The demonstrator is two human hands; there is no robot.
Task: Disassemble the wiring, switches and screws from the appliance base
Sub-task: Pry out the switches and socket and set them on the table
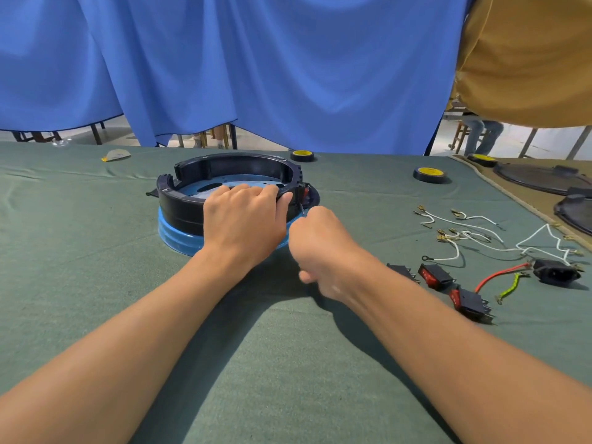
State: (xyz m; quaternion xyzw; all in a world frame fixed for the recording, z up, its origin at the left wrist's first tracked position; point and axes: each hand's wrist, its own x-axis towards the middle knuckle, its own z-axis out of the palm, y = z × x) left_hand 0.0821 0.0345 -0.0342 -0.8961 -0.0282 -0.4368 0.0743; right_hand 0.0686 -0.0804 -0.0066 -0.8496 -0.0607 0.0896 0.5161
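We work on a green cloth point(80, 251) before blue curtains point(256, 75); our left hand point(243, 219) clamps the appliance base point(182, 206), our right hand point(320, 248) is fisted around a thin tool point(301, 209).

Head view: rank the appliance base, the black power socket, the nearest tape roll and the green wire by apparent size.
1. Appliance base, clearly largest.
2. Black power socket and nearest tape roll: look alike, unranked, since the roll lies farther back.
3. Green wire, thinnest and smallest.

I see open cloth left of appliance base point(230, 200) | right: loose wires point(474, 235), switches point(448, 283) block my path
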